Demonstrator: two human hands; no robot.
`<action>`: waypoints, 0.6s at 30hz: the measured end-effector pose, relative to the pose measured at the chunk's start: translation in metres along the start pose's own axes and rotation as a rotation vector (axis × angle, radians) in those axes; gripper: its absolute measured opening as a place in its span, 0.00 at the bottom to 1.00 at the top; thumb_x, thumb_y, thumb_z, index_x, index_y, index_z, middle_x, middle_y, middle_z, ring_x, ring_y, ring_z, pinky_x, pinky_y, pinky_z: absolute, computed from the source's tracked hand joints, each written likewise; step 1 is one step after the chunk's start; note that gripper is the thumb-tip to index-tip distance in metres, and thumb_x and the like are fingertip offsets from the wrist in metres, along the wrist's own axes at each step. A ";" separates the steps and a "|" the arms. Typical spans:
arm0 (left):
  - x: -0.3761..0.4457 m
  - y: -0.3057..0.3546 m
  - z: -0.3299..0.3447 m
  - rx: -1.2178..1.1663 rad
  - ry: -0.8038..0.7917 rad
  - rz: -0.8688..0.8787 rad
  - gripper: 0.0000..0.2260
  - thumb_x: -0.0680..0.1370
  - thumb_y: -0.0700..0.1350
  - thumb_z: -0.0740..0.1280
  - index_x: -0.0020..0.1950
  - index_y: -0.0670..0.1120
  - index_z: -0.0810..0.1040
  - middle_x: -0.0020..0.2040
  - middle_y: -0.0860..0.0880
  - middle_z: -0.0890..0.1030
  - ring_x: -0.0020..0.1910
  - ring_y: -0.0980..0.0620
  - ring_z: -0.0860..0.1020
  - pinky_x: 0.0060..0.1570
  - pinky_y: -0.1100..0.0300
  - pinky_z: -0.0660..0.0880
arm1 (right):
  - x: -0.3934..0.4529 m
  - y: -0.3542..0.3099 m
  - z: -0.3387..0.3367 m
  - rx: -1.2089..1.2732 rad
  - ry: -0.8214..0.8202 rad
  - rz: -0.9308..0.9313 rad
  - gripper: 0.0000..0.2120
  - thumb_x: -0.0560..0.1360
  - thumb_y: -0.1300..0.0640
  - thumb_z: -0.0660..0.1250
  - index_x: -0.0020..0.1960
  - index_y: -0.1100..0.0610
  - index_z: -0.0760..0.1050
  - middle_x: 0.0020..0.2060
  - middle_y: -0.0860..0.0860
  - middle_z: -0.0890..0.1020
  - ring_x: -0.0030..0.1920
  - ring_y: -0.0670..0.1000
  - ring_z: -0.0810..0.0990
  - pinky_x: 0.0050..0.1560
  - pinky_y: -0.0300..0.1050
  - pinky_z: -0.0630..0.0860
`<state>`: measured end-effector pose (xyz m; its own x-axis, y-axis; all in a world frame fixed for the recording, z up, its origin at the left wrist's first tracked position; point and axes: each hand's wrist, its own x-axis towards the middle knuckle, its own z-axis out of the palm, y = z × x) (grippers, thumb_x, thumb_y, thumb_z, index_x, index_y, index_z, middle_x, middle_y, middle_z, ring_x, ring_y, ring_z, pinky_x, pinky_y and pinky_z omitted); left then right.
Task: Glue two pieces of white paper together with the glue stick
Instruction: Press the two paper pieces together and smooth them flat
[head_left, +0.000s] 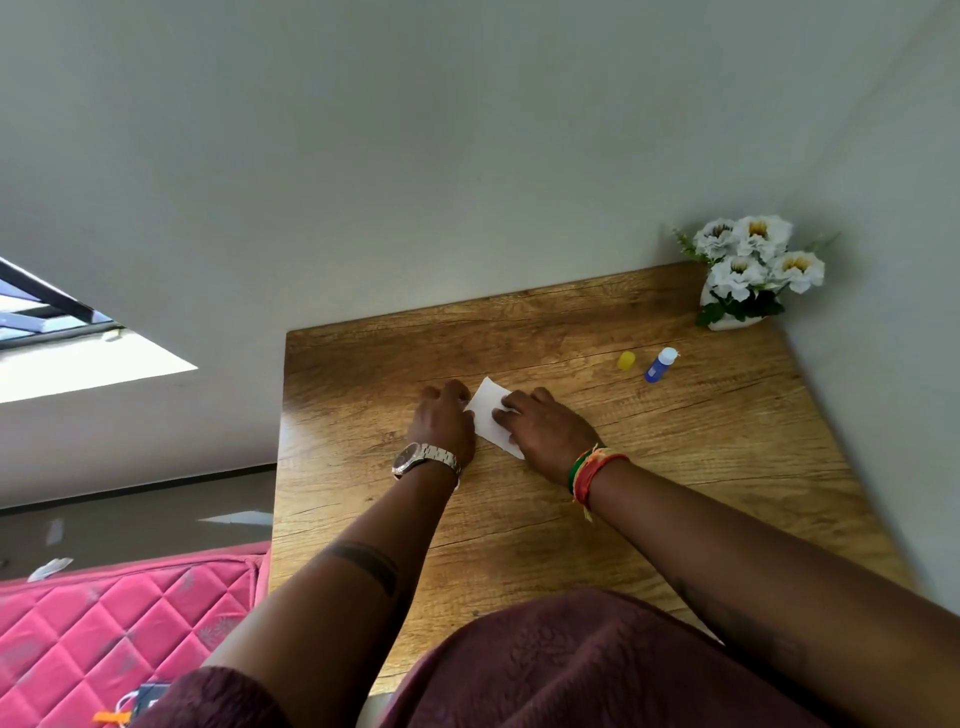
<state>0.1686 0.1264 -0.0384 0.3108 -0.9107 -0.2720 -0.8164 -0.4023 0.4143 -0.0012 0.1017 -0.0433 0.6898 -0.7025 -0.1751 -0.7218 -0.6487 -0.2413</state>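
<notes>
A small piece of white paper (489, 413) lies flat on the wooden table (675, 467), between my two hands. My left hand (442, 423), with a metal watch at the wrist, rests at the paper's left edge, its fingers touching the sheet. My right hand (545, 428), with coloured bracelets at the wrist, presses down on the paper's right side with flat fingers. I cannot tell whether one sheet or two lie there. The blue glue stick (658, 365) lies uncapped to the far right, and its yellow cap (627, 360) sits just left of it.
A white pot of white artificial flowers (748, 270) stands in the table's far right corner against the wall. A pink quilted mattress (119, 623) lies to the left of the table, below its edge.
</notes>
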 end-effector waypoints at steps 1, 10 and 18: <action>-0.004 0.000 0.002 0.088 0.023 0.074 0.15 0.79 0.46 0.67 0.66 0.52 0.76 0.63 0.44 0.75 0.58 0.40 0.77 0.48 0.50 0.77 | 0.001 0.000 -0.001 0.009 -0.005 0.009 0.22 0.80 0.59 0.64 0.74 0.55 0.70 0.71 0.54 0.70 0.65 0.60 0.70 0.59 0.56 0.76; -0.021 -0.012 0.015 0.308 -0.104 0.252 0.23 0.81 0.58 0.60 0.77 0.60 0.62 0.77 0.52 0.63 0.70 0.43 0.64 0.65 0.46 0.65 | 0.007 0.003 -0.010 0.114 -0.068 0.063 0.22 0.79 0.56 0.67 0.73 0.53 0.71 0.67 0.52 0.72 0.65 0.58 0.69 0.62 0.51 0.72; -0.011 0.018 -0.002 0.223 -0.070 0.092 0.23 0.74 0.50 0.75 0.67 0.54 0.72 0.65 0.45 0.68 0.63 0.40 0.71 0.57 0.45 0.74 | 0.009 0.001 -0.014 0.043 -0.122 0.089 0.24 0.78 0.54 0.68 0.73 0.50 0.69 0.68 0.54 0.68 0.63 0.61 0.68 0.56 0.54 0.75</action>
<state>0.1513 0.1287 -0.0258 0.2018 -0.9308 -0.3047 -0.9294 -0.2802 0.2403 0.0035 0.0900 -0.0319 0.6266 -0.7141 -0.3121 -0.7793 -0.5703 -0.2596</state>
